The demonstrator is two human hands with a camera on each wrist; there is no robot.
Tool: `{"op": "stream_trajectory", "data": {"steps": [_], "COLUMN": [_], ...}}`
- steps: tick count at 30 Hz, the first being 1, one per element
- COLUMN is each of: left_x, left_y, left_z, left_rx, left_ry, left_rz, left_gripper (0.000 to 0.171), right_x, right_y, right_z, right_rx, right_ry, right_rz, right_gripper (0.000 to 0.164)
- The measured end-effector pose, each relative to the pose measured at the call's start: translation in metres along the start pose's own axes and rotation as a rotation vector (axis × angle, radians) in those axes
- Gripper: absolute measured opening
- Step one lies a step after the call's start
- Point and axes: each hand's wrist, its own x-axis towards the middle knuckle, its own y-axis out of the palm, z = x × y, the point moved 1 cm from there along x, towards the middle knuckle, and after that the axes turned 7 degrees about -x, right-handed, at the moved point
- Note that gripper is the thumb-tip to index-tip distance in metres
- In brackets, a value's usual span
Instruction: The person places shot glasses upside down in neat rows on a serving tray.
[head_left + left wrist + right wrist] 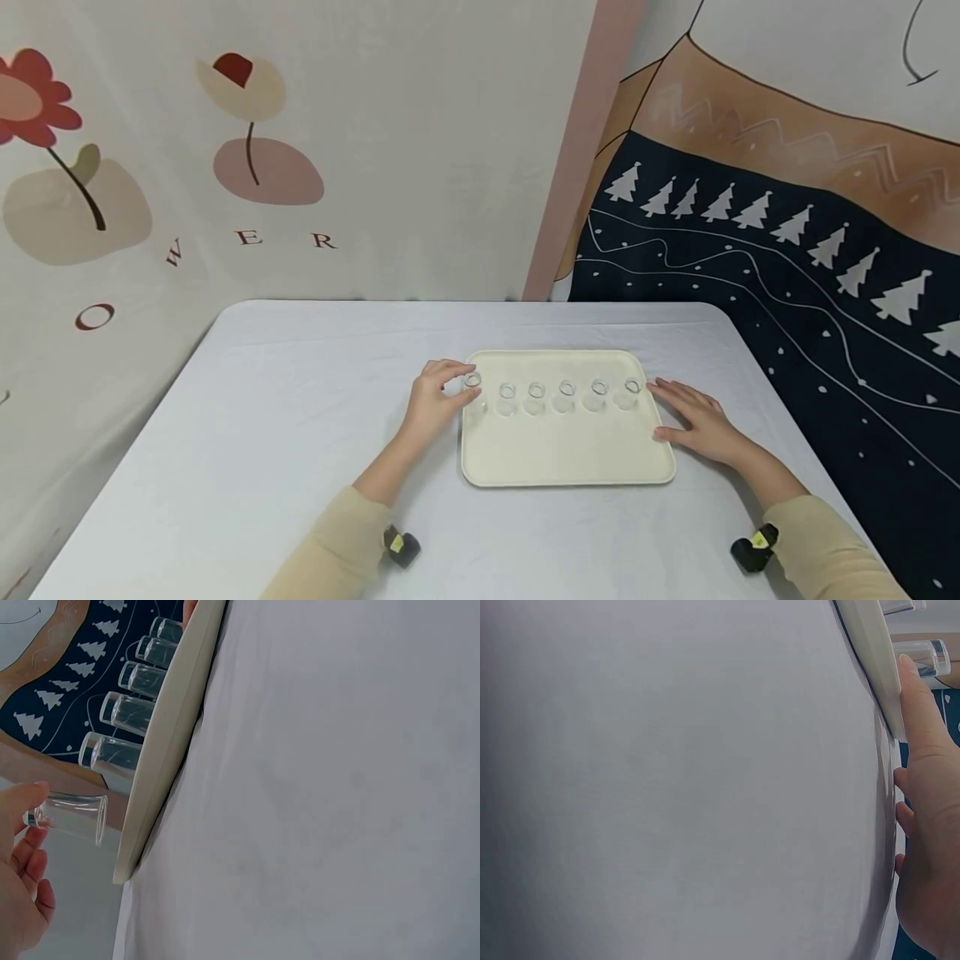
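My left hand (432, 402) pinches a small clear glass vial (81, 814) by its top end between thumb and fingers. This vial is upright over the left edge of a cream tray (562, 458), and its base shows a little above the tray in the left wrist view. On the tray several more clear vials stand in a row, from the one nearest the held vial (507, 400) to the far right one (627, 395). My right hand (701, 423) rests at the tray's right edge with fingers extended, the thumb touching the rim.
A white cloth (300, 417) covers the table under the tray. Behind it hangs a pale printed curtain (420, 167), with a dark tree-patterned cloth (675, 250) at the right. Small black devices sit at the left sleeve (330, 542) and right sleeve (817, 542).
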Motion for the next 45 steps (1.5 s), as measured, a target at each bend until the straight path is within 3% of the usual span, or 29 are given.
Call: {"op": "stream_trajectory", "data": {"steps": [4,14,33,39,45], "left_x": [0.0,-0.001,-0.001,-0.003,-0.004], "left_y": [0.004,0.011,0.01,0.005,-0.01], "left_z": [0.0,0.003,0.006,0.006,0.006], "left_rx": [-0.004,0.031,0.042,0.076,0.094], "left_ry": [-0.039,-0.053,-0.072,-0.077,-0.075], "left_rz": [0.021,0.074,0.103,0.119,0.128], "left_gripper": [0.032,0.033,0.033,0.035,0.035], "right_x": [0.0,0.0,0.003,0.005,0.006], "right_y": [0.0,0.0,-0.002,-0.003,-0.004], "right_z": [0.0,0.0,0.003,0.005,0.006], "right_rx": [0.002,0.002,-0.001,-0.005,-0.039], "right_ry": [0.001,0.001,-0.005,-0.006,-0.013], "right_rz": [0.001,0.0,-0.003,0.006,0.015], "right_gripper": [0.078,0.078,0.078,0.078,0.079]}}
